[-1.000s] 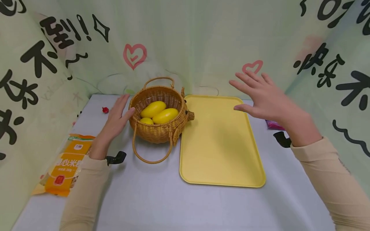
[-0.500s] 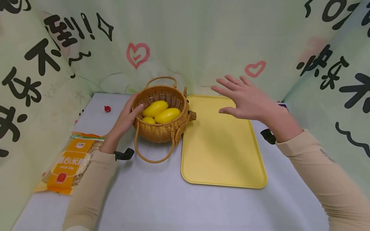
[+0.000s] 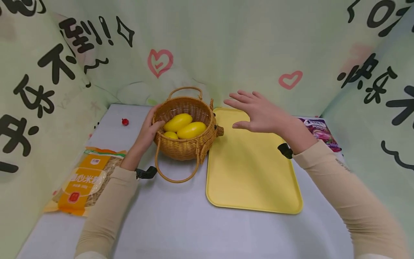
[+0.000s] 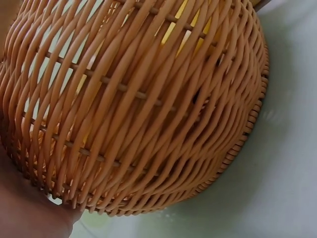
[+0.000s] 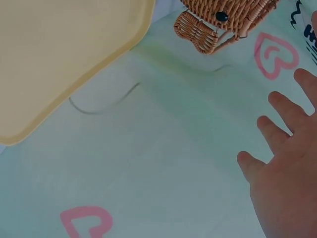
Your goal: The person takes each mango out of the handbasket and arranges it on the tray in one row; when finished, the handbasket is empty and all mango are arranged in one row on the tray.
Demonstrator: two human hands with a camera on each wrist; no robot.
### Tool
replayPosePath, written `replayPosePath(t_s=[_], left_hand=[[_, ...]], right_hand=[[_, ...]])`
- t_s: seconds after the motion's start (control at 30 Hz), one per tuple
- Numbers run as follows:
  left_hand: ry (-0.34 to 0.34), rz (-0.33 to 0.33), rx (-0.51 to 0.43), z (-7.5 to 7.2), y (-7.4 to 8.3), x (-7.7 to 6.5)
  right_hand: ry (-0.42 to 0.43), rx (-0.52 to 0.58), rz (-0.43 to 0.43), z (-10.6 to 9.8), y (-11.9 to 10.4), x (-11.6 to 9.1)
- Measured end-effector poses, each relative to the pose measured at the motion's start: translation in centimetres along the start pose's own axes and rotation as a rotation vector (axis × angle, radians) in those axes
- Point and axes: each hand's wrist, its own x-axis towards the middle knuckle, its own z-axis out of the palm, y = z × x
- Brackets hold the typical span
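A round wicker basket with an animal snout on its right side stands on the table, holding several smooth yellow oval fruits. Against the basket's left side rests my left hand, its fingers extended along the outer wall and its thumb at the rim. The woven wall fills most of the left wrist view. My right hand is held with fingers spread over the far part of the yellow tray, apart from the basket. It holds nothing; in the right wrist view its fingers are straight.
An orange and clear food bag lies at left beside my forearm, and a small red object lies behind it. A purple packet is at the back right. Printed curtains enclose the table's back and sides.
My left hand has moved right, from beside the basket onto its side. The right hand has moved left and slightly down over the tray toward the basket. The view has shifted slightly.
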Motion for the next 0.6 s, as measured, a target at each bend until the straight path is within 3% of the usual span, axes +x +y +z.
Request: replayPosePath(t_s=[0.6], left_hand=[[0.019,0.038,-0.029,-0.1,-0.3,-0.2]], right_hand=[[-0.010,0.143,-0.043,2.3,-3.2,5.5]])
